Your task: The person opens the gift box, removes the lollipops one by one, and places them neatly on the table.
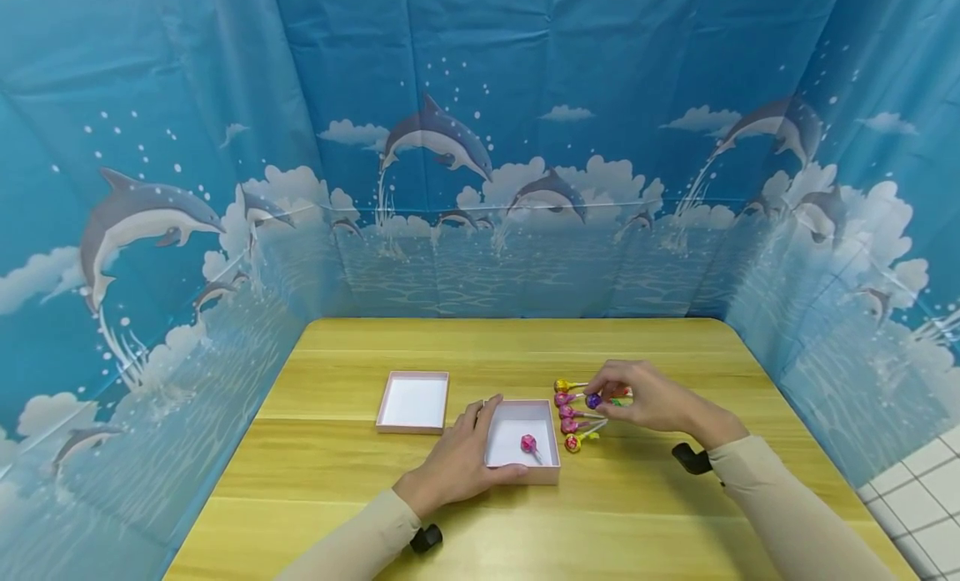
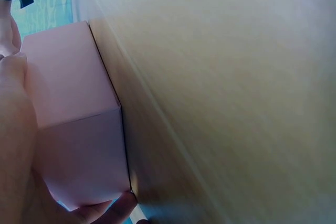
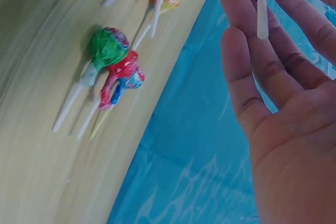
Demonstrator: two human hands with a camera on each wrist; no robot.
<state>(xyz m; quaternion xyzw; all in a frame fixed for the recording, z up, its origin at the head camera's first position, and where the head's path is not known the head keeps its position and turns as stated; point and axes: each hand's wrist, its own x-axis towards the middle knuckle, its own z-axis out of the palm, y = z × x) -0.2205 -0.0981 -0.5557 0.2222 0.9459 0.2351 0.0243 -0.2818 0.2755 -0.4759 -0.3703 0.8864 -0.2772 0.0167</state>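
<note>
An open pink box [image 1: 557,474] with a white inside stands on the wooden table, and one pink lollipop [image 1: 528,443] lies in it. My left hand [image 1: 461,452] grips the box, thumb along its near side and fingers along its left side. In the left wrist view that hand [image 2: 18,145] partly covers the box's pink walls [image 2: 79,150]. Right of the box, my right hand [image 1: 637,398] pinches a purple-wrapped lollipop [image 1: 593,401] above the table. Its white stick [image 3: 262,17] points down along the fingers in the right wrist view.
Several pink and yellow lollipops [image 1: 570,426] lie in a column just right of the box. Green, red and blue lollipops [image 3: 109,48] lie beyond, partly under the right hand. A shallow lid [image 1: 412,402] sits left of the box. A blue dolphin curtain [image 1: 480,264] surrounds the table.
</note>
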